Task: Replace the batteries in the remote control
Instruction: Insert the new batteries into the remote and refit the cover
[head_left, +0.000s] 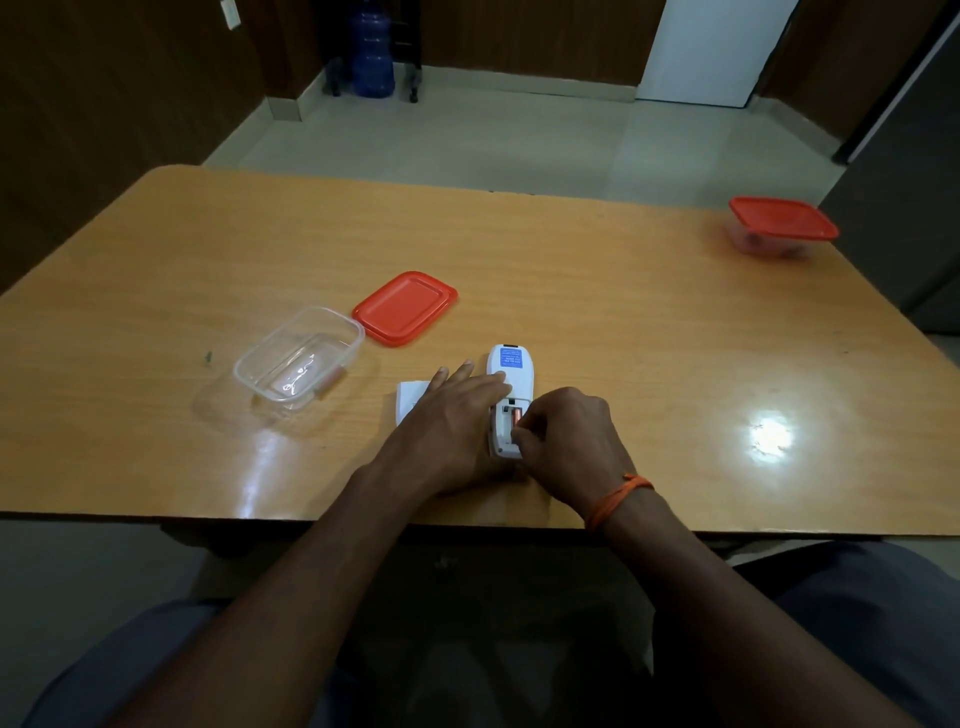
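A white remote control (511, 375) lies face down on the wooden table (623, 312), a blue label on its back and its battery compartment uncovered. A copper-coloured battery (517, 416) sits in that compartment. My left hand (453, 422) lies flat over the remote's left side and holds it down. My right hand (569, 439) has its fingertips pinched on the battery's near end. The white battery cover (411, 397) lies on the table, partly hidden under my left hand.
A clear plastic container (298, 361) stands open to the left with a battery (331, 383) inside it, and its red lid (405, 307) lies beside it. Another red-lidded container (782, 226) sits at the far right. The table's front edge runs just below my wrists.
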